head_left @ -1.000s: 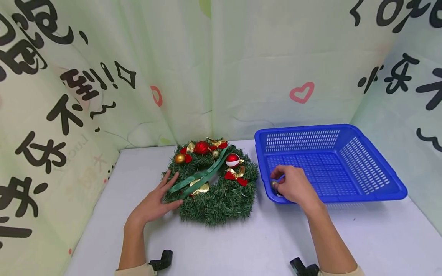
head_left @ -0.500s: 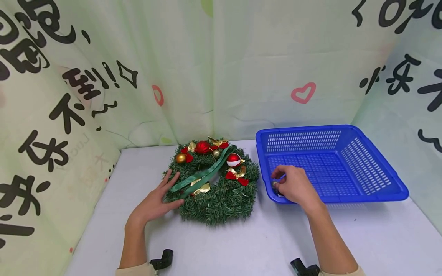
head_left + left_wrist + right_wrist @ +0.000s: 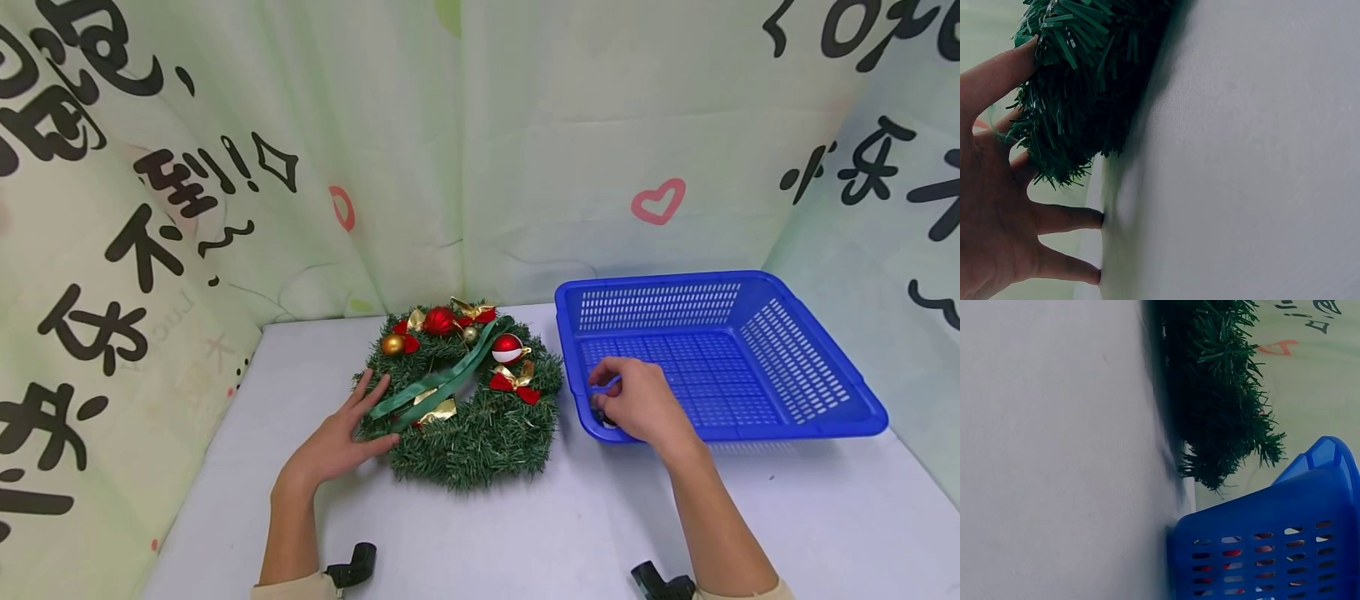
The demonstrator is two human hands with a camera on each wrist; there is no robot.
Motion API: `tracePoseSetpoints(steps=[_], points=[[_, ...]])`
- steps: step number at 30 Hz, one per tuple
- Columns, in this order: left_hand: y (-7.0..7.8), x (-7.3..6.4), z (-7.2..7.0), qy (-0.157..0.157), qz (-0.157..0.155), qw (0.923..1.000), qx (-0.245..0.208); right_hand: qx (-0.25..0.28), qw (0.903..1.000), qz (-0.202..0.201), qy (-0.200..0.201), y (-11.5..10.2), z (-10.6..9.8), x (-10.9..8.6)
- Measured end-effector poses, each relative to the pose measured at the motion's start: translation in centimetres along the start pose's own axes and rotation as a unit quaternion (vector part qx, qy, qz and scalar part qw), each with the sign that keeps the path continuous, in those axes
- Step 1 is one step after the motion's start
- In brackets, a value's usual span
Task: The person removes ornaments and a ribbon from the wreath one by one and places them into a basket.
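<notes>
A round green artificial wreath [image 3: 480,454] lies on the table, with a green ribbon [image 3: 453,377] across its middle. It carries a red bauble [image 3: 440,321], a gold bauble [image 3: 392,343], a red-and-white bauble [image 3: 507,348] and red-and-gold bows [image 3: 516,383]. My left hand [image 3: 337,442] rests spread on the wreath's left edge; in the left wrist view two fingers [image 3: 1069,217] reach down to the table. My right hand [image 3: 637,404] is inside the near left corner of the blue basket [image 3: 720,434], fingers bent. Its fingertips are partly hidden, so whether it pinches something is unclear.
Red and white bits show through the basket's slotted wall [image 3: 1247,515] in the right wrist view. A small dark thing [image 3: 608,422] lies beneath the right hand. The white table [image 3: 480,542] meets printed curtains [image 3: 525,167] behind and at both sides.
Both hands stay at nearly the same places. A small gold-toned thing seen by the right thumb a second ago is now hardly visible. The wreath and basket have not moved.
</notes>
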State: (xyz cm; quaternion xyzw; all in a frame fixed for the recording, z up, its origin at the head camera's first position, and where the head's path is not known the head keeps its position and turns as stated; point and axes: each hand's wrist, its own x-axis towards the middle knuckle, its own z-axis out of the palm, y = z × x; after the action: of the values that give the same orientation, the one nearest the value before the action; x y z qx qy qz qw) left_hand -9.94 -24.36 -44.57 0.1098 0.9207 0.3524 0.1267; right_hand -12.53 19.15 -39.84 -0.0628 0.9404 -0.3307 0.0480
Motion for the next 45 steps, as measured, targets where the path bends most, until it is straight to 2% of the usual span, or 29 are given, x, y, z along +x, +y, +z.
tracePoseSetpoints(steps=[26, 45], points=[[0.4, -0.19, -0.19, -0.001, -0.002, 1.0, 0.002, 0.014, 0.9975, -0.024, 0.065, -0.24, 0.09, -0.19], [0.03, 0.13, 0.03, -0.005, -0.003, 1.0, 0.001, 0.038, 0.9953, -0.027, 0.085, -0.7, 0.1, -0.4]])
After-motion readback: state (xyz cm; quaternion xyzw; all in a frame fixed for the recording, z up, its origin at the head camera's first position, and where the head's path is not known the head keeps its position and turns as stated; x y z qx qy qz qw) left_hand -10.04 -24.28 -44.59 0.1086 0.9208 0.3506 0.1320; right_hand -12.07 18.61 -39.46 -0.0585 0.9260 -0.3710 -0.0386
